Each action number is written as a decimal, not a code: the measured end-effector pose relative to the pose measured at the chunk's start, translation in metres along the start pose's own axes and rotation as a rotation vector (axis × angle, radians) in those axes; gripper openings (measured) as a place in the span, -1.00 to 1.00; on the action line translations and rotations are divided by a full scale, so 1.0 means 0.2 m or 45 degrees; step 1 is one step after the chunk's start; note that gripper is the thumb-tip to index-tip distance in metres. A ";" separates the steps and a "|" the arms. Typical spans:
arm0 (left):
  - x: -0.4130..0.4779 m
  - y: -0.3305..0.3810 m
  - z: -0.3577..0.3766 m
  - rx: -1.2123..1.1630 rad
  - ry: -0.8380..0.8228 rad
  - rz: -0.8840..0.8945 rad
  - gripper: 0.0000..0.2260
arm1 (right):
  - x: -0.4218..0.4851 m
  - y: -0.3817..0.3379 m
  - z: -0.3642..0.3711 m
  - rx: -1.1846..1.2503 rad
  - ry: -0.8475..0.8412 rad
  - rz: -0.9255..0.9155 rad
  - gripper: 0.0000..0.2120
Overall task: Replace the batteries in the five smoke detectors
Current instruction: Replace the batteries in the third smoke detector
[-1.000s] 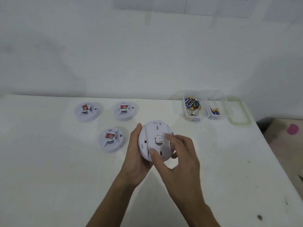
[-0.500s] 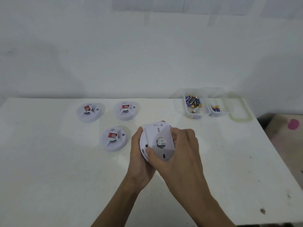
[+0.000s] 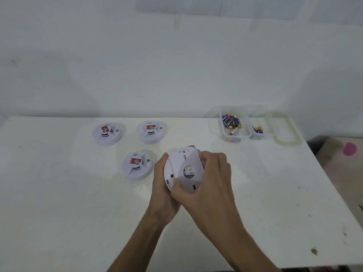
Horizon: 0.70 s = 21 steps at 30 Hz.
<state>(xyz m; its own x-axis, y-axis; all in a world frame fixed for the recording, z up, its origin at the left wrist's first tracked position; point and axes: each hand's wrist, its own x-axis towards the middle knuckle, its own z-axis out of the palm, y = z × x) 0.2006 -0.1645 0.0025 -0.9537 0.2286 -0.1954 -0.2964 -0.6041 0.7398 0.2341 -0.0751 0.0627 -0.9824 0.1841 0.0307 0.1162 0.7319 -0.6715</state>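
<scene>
A round white smoke detector (image 3: 181,165) is held tilted above the table, its back side facing me, with a round label window near its middle. My left hand (image 3: 164,193) cups its left edge from behind. My right hand (image 3: 208,185) grips its back plate, thumb on the lower rim and fingers curled over the right edge. Three more white smoke detectors lie face up with red stickers: one at the back left (image 3: 107,133), one at the back middle (image 3: 151,131), one nearer (image 3: 136,165).
A clear plastic box (image 3: 233,138) with several batteries stands at the back right, next to a smaller clear box (image 3: 261,134) and a green-rimmed lid (image 3: 286,132). The white table (image 3: 59,203) ends at the right; a pink spot (image 3: 349,149) shows on the floor beyond.
My right hand has closed from fingertips on the detector's back to a full grip around its plate. The detector has turned slightly in my hands.
</scene>
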 end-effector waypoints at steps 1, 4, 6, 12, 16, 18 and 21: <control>0.00 0.00 0.00 -0.010 0.003 -0.002 -0.47 | 0.00 0.00 0.00 0.001 0.005 -0.001 -0.32; 0.00 0.00 0.00 -0.027 0.007 -0.029 -0.58 | -0.01 0.01 0.00 -0.018 0.037 -0.012 -0.27; 0.01 0.02 0.01 0.003 -0.004 -0.051 -0.61 | -0.01 0.02 0.01 -0.027 0.052 -0.009 -0.20; 0.01 -0.01 0.02 0.032 0.048 -0.040 -0.48 | 0.01 0.02 -0.02 -0.025 -0.012 0.066 -0.30; 0.01 0.00 0.03 0.027 -0.022 -0.032 -0.54 | 0.01 0.00 0.01 -0.011 0.032 0.068 -0.31; 0.01 0.01 0.05 0.035 -0.040 0.002 -0.55 | 0.00 0.00 0.03 -0.047 0.128 0.016 -0.32; 0.02 0.00 0.05 -0.004 0.008 0.030 -0.58 | 0.01 0.00 0.05 -0.142 0.370 -0.123 -0.31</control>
<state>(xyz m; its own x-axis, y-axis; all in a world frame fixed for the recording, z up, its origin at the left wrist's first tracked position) 0.1979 -0.1553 0.0079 -0.9608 0.2093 -0.1817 -0.2736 -0.6115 0.7425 0.2314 -0.0808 0.0545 -0.9088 0.2781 0.3111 0.0554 0.8194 -0.5706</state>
